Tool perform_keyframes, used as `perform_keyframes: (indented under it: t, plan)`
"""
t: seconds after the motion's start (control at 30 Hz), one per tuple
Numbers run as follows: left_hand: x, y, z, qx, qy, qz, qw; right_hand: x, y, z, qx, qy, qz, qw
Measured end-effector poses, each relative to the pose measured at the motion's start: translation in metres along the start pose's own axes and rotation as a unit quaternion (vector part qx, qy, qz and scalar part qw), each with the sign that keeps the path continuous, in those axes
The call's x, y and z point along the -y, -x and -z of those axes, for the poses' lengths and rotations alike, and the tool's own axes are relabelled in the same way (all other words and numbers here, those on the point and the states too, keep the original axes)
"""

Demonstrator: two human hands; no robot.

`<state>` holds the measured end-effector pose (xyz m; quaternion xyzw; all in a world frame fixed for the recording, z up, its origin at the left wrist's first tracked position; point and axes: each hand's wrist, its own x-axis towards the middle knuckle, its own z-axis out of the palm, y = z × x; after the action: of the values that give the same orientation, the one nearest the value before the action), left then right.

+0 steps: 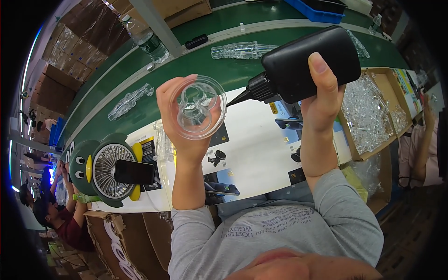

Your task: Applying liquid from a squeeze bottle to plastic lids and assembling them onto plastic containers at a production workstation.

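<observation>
My left hand (186, 143) is wrapped round a clear round piece (195, 108) with a wide rim and a lobed shape inside; its open-looking face points up at me. In my right hand (323, 105) is a black squeeze bottle (296, 63), lying nearly sideways with the thumb on top. The bottle's narrow black nozzle (240, 98) points left, and its tip is at the right edge of the clear piece's rim. Whether the tip touches the rim I cannot tell. Both hands are raised over a white printed sheet (252, 161).
A carton (403, 109) of small clear parts stands at the right. On the left, a penguin-shaped fan (100, 170) has a phone (135, 172) in front. Clear tubular pieces (130, 101) lie on the green surface (186, 70), near a water bottle (148, 42). Other people work at both sides.
</observation>
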<state>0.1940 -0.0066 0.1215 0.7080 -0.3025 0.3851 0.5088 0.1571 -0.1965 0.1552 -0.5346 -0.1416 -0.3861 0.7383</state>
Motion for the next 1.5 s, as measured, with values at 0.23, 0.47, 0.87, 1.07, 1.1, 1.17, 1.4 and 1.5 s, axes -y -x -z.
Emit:
perform_keyframes:
  t: [0.23, 0.47, 0.87, 1.07, 1.1, 1.17, 1.4, 1.5]
  plan:
    - [0.001, -0.001, 0.001, 0.002, -0.008, -0.022, 1.0, -0.001, -0.002, 0.001, -0.001, -0.013, -0.001, 1.0]
    - [-0.002, 0.001, 0.0, 0.006, 0.007, -0.02, 1.0, -0.001, -0.002, 0.004, 0.005, -0.014, 0.014, 1.0]
    - [-0.006, 0.0, 0.0, 0.03, -0.002, -0.025, 0.999, -0.009, -0.006, 0.007, -0.08, -0.052, 0.034, 0.995]
    - [-0.008, -0.002, 0.001, 0.047, -0.034, -0.062, 0.996, -0.01, -0.007, 0.011, -0.084, -0.041, 0.049, 0.994]
    - [-0.007, -0.002, 0.001, 0.048, -0.034, -0.062, 0.996, -0.009, -0.008, 0.011, -0.083, -0.039, 0.053, 0.994]
    - [-0.007, -0.001, 0.002, 0.054, -0.029, -0.042, 0.997, -0.01, -0.008, 0.011, -0.082, -0.038, 0.057, 0.994]
    - [-0.007, -0.001, 0.003, 0.088, -0.02, -0.014, 0.996, -0.009, -0.009, 0.011, -0.121, -0.029, 0.052, 0.991]
    - [-0.005, 0.0, 0.001, 0.05, 0.097, 0.009, 0.994, -0.009, -0.01, 0.01, -0.116, -0.021, 0.063, 0.991]
